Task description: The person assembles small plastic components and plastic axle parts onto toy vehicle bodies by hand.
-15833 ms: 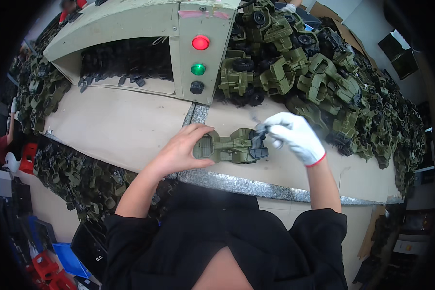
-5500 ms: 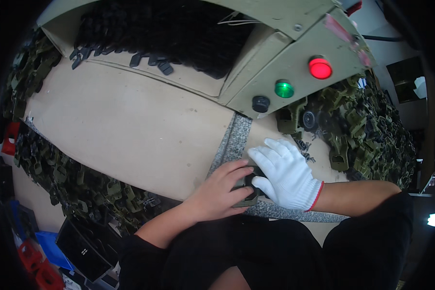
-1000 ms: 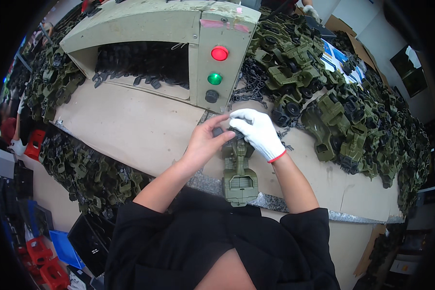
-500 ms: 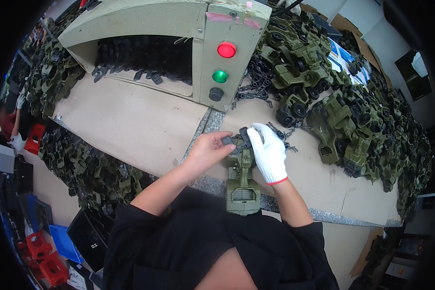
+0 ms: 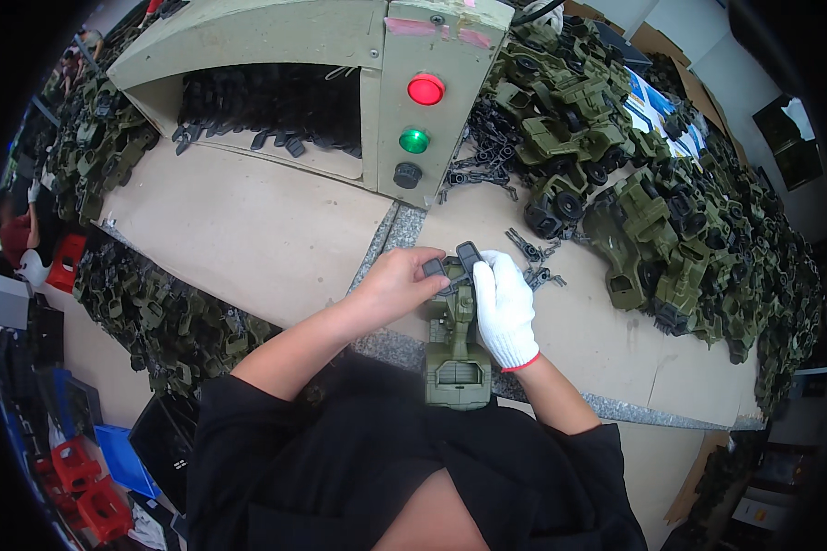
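Note:
An olive-green toy military vehicle (image 5: 459,378) lies lengthwise at the table's near edge, against my black clothing. My left hand (image 5: 397,283), bare, pinches a small dark grey plastic piece (image 5: 434,269) at the vehicle's far end. White-gloved, my right hand (image 5: 505,308) is closed on a second dark grey piece (image 5: 468,253), longer and with raised rims like a toy seat. That piece stands tilted over the same end of the vehicle. Whether either piece is seated in the body I cannot tell.
A beige machine housing (image 5: 285,37) with a red and a green button stands ahead, dark pieces heaped in its opening. Piles of green toy vehicles (image 5: 652,220) cover the right side. Small black gun-like parts (image 5: 533,246) lie beyond my right hand. Another person works at far left.
My right hand has come slightly down and inward, its fingers now more folded along the dark grey piece. My left hand keeps its pinch almost in place.

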{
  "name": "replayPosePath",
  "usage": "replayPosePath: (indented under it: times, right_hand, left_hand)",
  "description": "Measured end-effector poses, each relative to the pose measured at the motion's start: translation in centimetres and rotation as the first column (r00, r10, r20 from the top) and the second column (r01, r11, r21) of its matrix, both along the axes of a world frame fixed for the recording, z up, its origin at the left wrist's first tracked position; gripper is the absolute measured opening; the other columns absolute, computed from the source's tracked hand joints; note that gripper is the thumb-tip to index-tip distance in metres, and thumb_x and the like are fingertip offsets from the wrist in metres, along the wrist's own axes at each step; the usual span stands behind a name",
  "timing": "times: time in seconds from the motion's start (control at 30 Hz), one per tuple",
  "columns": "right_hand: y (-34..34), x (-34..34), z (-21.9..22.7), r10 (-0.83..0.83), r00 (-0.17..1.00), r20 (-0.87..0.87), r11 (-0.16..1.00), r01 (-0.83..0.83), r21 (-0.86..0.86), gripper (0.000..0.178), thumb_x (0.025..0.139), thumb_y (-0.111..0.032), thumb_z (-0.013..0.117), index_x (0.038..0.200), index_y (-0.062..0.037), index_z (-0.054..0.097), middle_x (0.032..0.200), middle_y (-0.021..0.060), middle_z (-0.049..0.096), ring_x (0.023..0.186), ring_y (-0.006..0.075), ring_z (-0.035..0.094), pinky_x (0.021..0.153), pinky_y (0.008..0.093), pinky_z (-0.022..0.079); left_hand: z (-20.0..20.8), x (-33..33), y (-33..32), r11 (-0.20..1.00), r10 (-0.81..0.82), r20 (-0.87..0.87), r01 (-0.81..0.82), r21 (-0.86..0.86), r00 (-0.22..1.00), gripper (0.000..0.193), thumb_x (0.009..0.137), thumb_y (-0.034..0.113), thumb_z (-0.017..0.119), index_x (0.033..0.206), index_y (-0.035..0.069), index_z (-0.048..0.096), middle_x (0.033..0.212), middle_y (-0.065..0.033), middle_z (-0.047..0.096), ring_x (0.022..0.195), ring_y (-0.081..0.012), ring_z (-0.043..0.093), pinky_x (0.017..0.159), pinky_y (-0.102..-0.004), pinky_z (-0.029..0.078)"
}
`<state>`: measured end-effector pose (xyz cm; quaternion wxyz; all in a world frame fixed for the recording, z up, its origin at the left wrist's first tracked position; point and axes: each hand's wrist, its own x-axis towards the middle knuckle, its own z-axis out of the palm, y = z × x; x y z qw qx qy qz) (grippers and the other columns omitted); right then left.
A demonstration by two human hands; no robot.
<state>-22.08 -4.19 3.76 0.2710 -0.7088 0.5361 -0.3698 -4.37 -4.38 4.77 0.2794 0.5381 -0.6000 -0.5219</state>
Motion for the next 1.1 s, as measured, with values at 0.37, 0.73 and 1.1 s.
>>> replayPosePath:
  times: [0.37, 0.73, 1.1]
  right_hand:
    - [-0.2, -0.8, -1.0, 0.022, 0.995, 0.098, 0.996, -0.031, 0.088, 0.02, 0.09, -0.017, 0.043, 0.102, -0.0016, 0.049, 0.088, 0.021, 0.056, 0.08, 0.038, 0.055, 0.072, 0.0411, 0.043]
    - [0.7, -1.3, -0.5, 0.052, 0.994, 0.099, 0.997, -0.057, 0.049, 0.017, 0.087, -0.011, 0.045, 0.099, 0.0, 0.05, 0.086, 0.0207, 0.054, 0.078, 0.0379, 0.054, 0.071, 0.0412, 0.043]
    - [2.1, -1.3, -0.9, 0.048, 0.999, -0.007, 0.986, -0.048, -0.158, 0.014, 0.085, -0.008, 0.048, 0.095, 0.0015, 0.051, 0.082, 0.0209, 0.052, 0.076, 0.0394, 0.052, 0.064, 0.0429, 0.043]
  left_hand:
    - [2.7, -0.3, -1.3, 0.985, -0.145, 0.189, 0.16, -0.069, 0.971, 0.04, 0.081, 0.011, 0.06, 0.115, -0.008, 0.051, 0.071, -0.0131, 0.057, 0.066, -0.0201, 0.054, 0.061, -0.0316, 0.043]
    - [2.5, -0.8, -1.8, 0.93, -0.244, 0.394, 0.329, -0.164, 0.886, 0.031, 0.083, 0.012, 0.055, 0.106, -0.01, 0.054, 0.091, -0.0281, 0.06, 0.093, -0.0403, 0.057, 0.081, -0.0429, 0.044]
    - [3.1, -1.2, -1.3, 0.905, -0.27, 0.503, 0.395, -0.16, 0.821, 0.021, 0.084, 0.012, 0.053, 0.092, -0.008, 0.055, 0.082, -0.0258, 0.06, 0.086, -0.0401, 0.057, 0.076, -0.0446, 0.044]
